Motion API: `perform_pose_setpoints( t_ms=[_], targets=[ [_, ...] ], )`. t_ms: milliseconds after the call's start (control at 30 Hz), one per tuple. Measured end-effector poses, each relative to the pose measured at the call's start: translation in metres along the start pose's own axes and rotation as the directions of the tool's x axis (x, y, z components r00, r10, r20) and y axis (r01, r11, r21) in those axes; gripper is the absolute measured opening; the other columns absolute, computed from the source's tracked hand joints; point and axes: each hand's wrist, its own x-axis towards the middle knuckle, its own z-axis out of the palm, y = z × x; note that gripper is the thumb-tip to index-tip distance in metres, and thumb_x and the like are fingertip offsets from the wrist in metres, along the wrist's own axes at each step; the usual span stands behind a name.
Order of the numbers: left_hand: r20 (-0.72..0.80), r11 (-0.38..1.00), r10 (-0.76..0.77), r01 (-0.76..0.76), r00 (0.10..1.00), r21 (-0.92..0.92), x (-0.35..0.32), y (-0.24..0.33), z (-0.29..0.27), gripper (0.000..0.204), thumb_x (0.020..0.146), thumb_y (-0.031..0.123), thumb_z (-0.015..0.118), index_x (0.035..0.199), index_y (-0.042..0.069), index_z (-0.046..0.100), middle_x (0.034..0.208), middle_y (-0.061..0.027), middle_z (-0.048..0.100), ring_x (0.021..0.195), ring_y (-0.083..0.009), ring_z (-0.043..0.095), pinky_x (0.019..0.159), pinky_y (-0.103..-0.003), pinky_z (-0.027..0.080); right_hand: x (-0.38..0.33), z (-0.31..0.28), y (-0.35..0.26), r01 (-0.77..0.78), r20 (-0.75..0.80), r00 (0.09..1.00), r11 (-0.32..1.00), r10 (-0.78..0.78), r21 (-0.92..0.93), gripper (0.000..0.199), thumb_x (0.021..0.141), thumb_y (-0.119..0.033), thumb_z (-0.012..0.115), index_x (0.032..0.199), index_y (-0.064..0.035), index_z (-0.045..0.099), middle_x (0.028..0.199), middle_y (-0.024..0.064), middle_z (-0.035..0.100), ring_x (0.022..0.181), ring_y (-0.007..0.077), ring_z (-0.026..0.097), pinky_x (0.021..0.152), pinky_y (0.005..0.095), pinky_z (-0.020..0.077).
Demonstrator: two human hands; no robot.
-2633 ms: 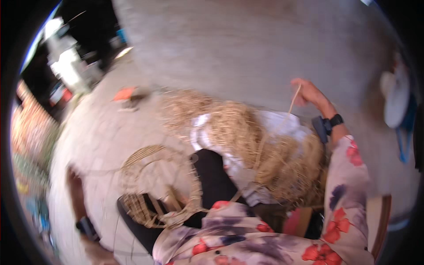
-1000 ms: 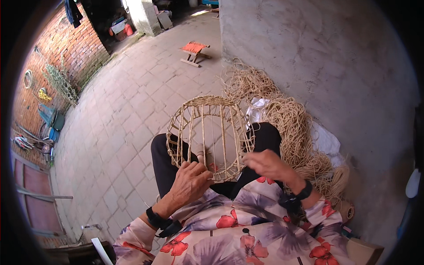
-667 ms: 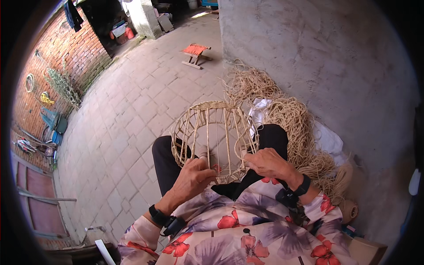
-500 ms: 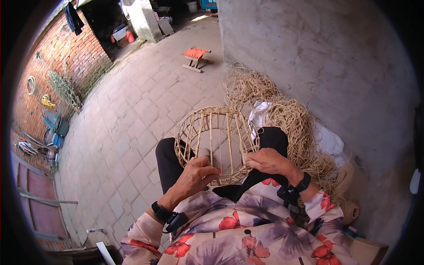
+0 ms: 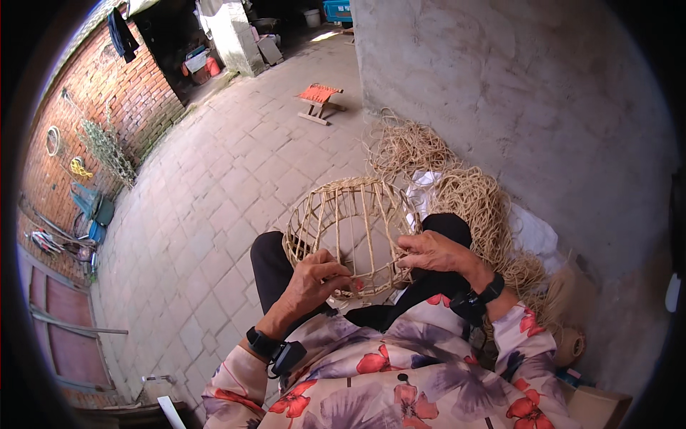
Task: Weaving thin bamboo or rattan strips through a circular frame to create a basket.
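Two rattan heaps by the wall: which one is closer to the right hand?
The larger heap of rattan strands, beside the person's right knee and just past the right hand. The smaller tangle lies farther out, toward the small stool.

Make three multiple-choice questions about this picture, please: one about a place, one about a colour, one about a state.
1. Where does the basket frame rest?
A. on the stool
B. on the person's lap
C. against the brick wall

2. What colour is the stool seat?
A. orange-red
B. blue
C. white

3. How are the hands on the frame?
A. only the left hand holds it
B. both hands are off it
C. both hands grip its near rim

Answers:
1. B, the frame sits over the dark trousers, just in front of the body.
2. A, the small stool on the paving has an orange-red top.
3. C, the left hand and the right hand both close on the rim nearest the person, one at each side.
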Motion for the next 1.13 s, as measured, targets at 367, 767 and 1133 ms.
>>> perform_pose_setpoints(
  t_ms=[367, 767, 1133],
  targets=[
    [-0.026, 1.000, -0.016, 0.016, 1.000, -0.020, 0.008, 0.001, -0.010, 0.023, 0.077, 0.012, 0.078, 0.098, 0.006, 0.070, 0.098, -0.0109, 0.059, 0.089, -0.0243, 0.060, 0.073, -0.033, 0.049, -0.024, 0.011, -0.018, 0.042, -0.281, 0.960, 0.981, 0.013, 0.189, 0.032, 0.097, -0.034, 0.054, 0.093, -0.0031, 0.062, 0.069, 0.0158, 0.059, 0.061, 0.0263, 0.060, 0.058, 0.0352, 0.0466],
    [0.329, 0.995, 0.031, 0.001, 0.944, -0.095, -0.026, 0.039, 0.036, 0.022, 0.094, 0.022, 0.057, 0.088, 0.002, 0.063, 0.071, -0.0178, 0.063, 0.064, -0.0379, 0.062, 0.061, -0.047, 0.049, -0.046, 0.044, -0.057, 0.167, 0.082, 0.982, 0.983, -0.173, 0.073, 0.018, 0.093, -0.020, 0.060, 0.103, -0.0065, 0.068, 0.070, 0.0141, 0.062, 0.062, 0.0285, 0.063, 0.057, 0.0342, 0.0481],
    [-0.067, 0.952, 0.011, 0.010, 0.998, 0.306, -0.007, 0.004, -0.006, 0.015, 0.078, 0.013, 0.074, 0.092, 0.013, 0.071, 0.097, -0.0068, 0.063, 0.098, -0.0285, 0.061, 0.084, -0.036, 0.050, -0.062, 0.039, -0.047, -0.270, 0.309, 0.935, 0.917, 0.176, 0.294, 0.024, 0.094, -0.019, 0.058, 0.115, -0.0077, 0.062, 0.075, 0.0158, 0.066, 0.064, 0.0213, 0.065, 0.061, 0.0360, 0.0477]
  ],
)
